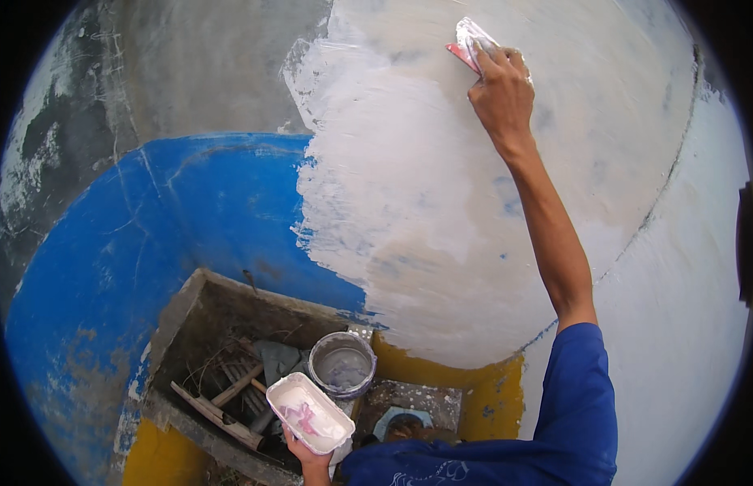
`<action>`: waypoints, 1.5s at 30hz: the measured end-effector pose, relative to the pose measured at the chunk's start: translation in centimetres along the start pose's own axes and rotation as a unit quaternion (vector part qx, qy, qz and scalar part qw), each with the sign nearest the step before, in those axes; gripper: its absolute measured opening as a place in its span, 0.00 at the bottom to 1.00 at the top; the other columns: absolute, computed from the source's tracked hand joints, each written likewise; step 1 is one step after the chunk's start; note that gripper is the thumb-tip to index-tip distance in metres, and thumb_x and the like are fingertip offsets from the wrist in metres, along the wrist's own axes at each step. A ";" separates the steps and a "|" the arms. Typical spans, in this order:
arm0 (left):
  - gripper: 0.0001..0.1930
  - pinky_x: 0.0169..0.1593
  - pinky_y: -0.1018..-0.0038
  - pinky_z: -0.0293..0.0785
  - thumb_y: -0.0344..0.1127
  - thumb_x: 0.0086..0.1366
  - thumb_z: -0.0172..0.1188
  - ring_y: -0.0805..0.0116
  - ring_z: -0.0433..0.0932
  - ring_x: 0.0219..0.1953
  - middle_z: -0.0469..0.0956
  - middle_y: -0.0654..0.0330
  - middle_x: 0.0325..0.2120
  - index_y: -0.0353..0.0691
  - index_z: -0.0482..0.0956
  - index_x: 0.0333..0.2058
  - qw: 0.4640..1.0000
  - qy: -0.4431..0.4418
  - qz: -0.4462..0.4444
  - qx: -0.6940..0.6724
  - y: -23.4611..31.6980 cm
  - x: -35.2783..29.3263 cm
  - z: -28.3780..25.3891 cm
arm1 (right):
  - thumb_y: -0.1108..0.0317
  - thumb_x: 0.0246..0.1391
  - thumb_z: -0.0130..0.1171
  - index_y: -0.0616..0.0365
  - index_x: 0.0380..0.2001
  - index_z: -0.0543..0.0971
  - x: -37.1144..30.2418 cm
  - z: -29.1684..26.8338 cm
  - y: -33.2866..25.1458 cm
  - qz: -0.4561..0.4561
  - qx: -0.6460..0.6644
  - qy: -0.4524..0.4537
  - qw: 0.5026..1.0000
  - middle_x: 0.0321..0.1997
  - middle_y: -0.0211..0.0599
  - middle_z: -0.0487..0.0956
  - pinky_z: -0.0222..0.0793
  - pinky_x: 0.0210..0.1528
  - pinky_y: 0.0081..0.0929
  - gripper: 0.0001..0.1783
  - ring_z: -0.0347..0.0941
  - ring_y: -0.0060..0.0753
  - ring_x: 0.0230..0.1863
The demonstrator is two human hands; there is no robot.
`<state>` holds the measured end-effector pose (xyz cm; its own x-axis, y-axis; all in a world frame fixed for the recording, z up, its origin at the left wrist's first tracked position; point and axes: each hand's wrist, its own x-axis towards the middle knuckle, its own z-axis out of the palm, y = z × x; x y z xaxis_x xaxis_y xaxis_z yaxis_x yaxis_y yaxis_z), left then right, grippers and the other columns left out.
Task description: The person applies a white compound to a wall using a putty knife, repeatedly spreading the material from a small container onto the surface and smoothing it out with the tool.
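High on the wall, my right hand (pixel 508 93) is closed around a putty spreader with a red edge (pixel 457 55), smeared with white putty. Its edge appears to lie against the wall, though exact contact is hard to make out. Wet white putty (pixel 385 162) covers the wall's middle, with a ragged left border over blue paint (pixel 223 206) and grey plaster (pixel 214 69). Low in front of me, my left hand (pixel 310 460) grips a white rectangular tub (pixel 329 446) from beneath, most fingers hidden. White putty with a pink streak lies in the tub.
Beyond the tub stands a round bucket (pixel 370 366) with greyish residue inside. A concrete trough (pixel 170 324) at lower left holds wood pieces (pixel 219 417) and debris. Yellow paint (pixel 498 397) runs along the wall's base, near a blue-rimmed opening (pixel 385 421).
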<state>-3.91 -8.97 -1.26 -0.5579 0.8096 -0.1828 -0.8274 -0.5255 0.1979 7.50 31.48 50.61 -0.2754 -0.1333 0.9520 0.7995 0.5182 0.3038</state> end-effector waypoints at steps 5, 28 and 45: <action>0.34 0.64 0.42 0.58 0.63 0.66 0.40 0.49 0.64 0.64 0.64 0.59 0.64 0.53 0.60 0.67 1.000 -0.002 -0.023 0.017 -0.1 0.2 -0.8 | 0.80 0.35 0.61 0.60 0.47 0.80 -9.0 0.6 -9.1 -0.051 0.126 -0.133 0.982 0.52 0.36 0.78 0.74 0.49 0.42 0.28 0.72 0.44 0.53; 0.33 0.64 0.44 0.59 0.62 0.67 0.41 0.50 0.65 0.63 0.66 0.61 0.62 0.53 0.63 0.65 0.999 0.000 -0.039 0.029 -0.2 0.0 -1.2 | 0.81 0.36 0.59 0.56 0.46 0.81 -9.4 -1.7 -6.5 -0.008 0.143 -0.125 0.982 0.51 0.30 0.79 0.73 0.49 0.39 0.28 0.72 0.43 0.50; 0.32 0.64 0.45 0.61 0.61 0.67 0.40 0.52 0.66 0.62 0.68 0.61 0.61 0.53 0.64 0.64 0.998 -0.023 -0.044 0.034 -0.1 0.0 0.8 | 0.82 0.33 0.59 0.59 0.47 0.81 -8.0 -2.7 -5.1 0.015 0.135 -0.130 0.982 0.50 0.34 0.80 0.73 0.48 0.40 0.29 0.72 0.43 0.49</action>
<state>-3.82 -8.67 -0.49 -0.4788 0.8637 -0.1572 -0.8658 -0.4349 0.2477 7.08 27.68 41.58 -0.4099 0.0875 0.9079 0.6485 0.7280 0.2226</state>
